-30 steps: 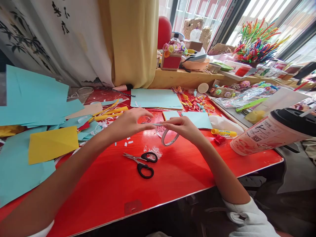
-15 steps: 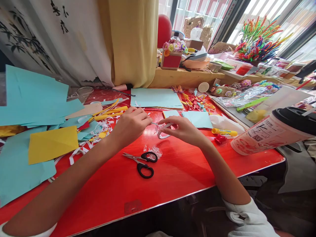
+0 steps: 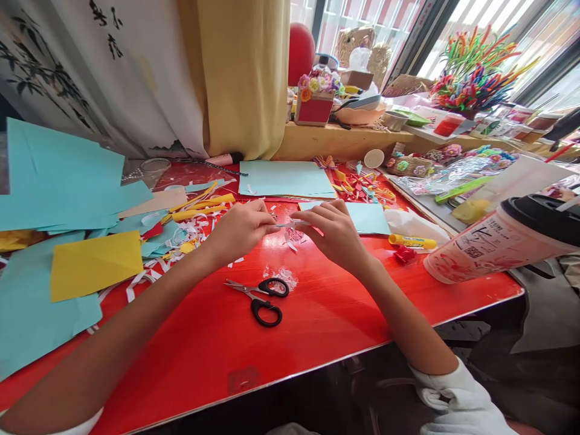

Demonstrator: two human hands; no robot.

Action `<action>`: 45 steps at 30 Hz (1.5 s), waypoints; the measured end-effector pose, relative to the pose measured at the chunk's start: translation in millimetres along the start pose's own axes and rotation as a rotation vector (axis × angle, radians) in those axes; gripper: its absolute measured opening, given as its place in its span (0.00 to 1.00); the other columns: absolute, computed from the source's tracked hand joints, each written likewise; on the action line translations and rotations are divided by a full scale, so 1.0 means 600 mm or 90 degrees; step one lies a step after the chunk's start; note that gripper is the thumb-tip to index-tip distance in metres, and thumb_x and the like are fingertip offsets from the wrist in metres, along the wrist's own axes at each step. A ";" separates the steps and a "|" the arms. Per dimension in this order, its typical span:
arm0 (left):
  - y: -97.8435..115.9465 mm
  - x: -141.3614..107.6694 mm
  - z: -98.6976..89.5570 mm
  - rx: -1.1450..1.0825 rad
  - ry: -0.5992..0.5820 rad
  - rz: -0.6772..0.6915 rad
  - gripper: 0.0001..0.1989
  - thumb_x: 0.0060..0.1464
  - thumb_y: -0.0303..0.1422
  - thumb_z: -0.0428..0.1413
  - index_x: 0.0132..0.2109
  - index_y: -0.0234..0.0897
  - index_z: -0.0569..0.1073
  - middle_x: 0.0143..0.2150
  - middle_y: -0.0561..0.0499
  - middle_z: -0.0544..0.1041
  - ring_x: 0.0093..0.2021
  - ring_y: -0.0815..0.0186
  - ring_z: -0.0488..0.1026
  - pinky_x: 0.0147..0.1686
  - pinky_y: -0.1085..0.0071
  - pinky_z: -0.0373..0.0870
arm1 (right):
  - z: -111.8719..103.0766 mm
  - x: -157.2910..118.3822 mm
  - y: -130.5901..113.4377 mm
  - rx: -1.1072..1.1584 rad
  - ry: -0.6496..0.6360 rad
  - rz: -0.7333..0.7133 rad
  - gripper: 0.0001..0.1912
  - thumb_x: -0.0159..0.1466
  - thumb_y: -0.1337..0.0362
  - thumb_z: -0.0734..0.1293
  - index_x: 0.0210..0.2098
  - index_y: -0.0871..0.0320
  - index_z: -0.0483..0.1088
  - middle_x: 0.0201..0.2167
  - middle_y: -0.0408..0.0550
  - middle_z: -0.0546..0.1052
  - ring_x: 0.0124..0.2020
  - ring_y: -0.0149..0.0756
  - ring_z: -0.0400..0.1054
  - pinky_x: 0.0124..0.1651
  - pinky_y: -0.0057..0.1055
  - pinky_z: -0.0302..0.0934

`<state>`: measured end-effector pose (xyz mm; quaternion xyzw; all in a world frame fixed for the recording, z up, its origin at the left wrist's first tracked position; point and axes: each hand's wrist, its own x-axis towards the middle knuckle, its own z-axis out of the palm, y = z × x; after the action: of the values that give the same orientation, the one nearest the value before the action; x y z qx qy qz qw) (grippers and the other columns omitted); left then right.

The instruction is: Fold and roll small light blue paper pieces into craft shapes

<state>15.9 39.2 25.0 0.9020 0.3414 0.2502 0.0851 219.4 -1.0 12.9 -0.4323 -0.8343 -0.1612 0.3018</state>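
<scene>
My left hand pinches one end of a thin pale paper strip above the middle of the red table. Facing it, my right hand has its fingertips closed on the other end, and the strip runs nearly straight between them. Small white paper scraps lie just below the fingers. Closer to me, a pair of black-handled scissors rests slightly spread on the table, its tips pointing left. Behind my right hand lie light blue sheets. My fingers partly hide the strip's ends.
Blue sheets, a yellow sheet and curled scraps cover the left side. A glue stick and a large drink cup stand or lie at right. Coloured trimmings are heaped at the back.
The white strip that curled in a loop below my right hand no longer shows as a loop. My right fingers have closed in, and the strip between my hands appears straighter.
</scene>
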 end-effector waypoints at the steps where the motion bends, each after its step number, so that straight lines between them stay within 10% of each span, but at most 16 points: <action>1: 0.000 0.000 0.000 0.006 0.005 -0.010 0.11 0.55 0.33 0.50 0.34 0.35 0.77 0.31 0.50 0.70 0.31 0.69 0.64 0.33 0.71 0.60 | 0.001 -0.001 0.001 -0.017 0.007 -0.015 0.10 0.65 0.64 0.58 0.42 0.55 0.68 0.31 0.43 0.74 0.34 0.31 0.63 0.43 0.31 0.50; 8: 0.006 0.003 -0.001 -0.038 -0.085 -0.068 0.13 0.53 0.37 0.51 0.44 0.39 0.74 0.33 0.51 0.74 0.34 0.66 0.68 0.36 0.69 0.62 | 0.009 -0.008 0.006 -0.107 -0.014 -0.060 0.16 0.65 0.70 0.54 0.51 0.52 0.62 0.29 0.43 0.72 0.33 0.33 0.62 0.45 0.32 0.50; 18: 0.009 -0.003 0.016 -0.248 -0.117 -0.235 0.12 0.49 0.42 0.52 0.28 0.37 0.69 0.19 0.55 0.70 0.21 0.68 0.66 0.21 0.72 0.59 | 0.022 -0.015 0.002 -0.097 -0.046 -0.059 0.22 0.65 0.75 0.49 0.56 0.53 0.56 0.37 0.45 0.74 0.38 0.32 0.63 0.52 0.34 0.46; 31: 0.020 -0.003 0.026 -0.582 -0.104 -0.163 0.25 0.45 0.36 0.59 0.44 0.40 0.52 0.48 0.43 0.69 0.39 0.65 0.73 0.37 0.66 0.71 | 0.039 -0.021 0.007 -0.054 0.040 -0.018 0.20 0.65 0.73 0.53 0.55 0.53 0.56 0.41 0.46 0.76 0.40 0.34 0.68 0.54 0.39 0.46; 45: 0.023 -0.006 0.041 -0.355 -0.020 -0.064 0.22 0.50 0.35 0.55 0.53 0.42 0.60 0.53 0.48 0.66 0.54 0.61 0.63 0.53 0.59 0.60 | 0.036 -0.024 0.001 -0.084 -0.005 -0.051 0.22 0.65 0.73 0.51 0.58 0.53 0.52 0.46 0.46 0.73 0.45 0.33 0.66 0.54 0.37 0.46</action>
<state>33.9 26.6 7.2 0.8294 0.3023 0.3162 0.3475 218.5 1.8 -12.9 -0.4183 -0.8396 -0.2264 0.2624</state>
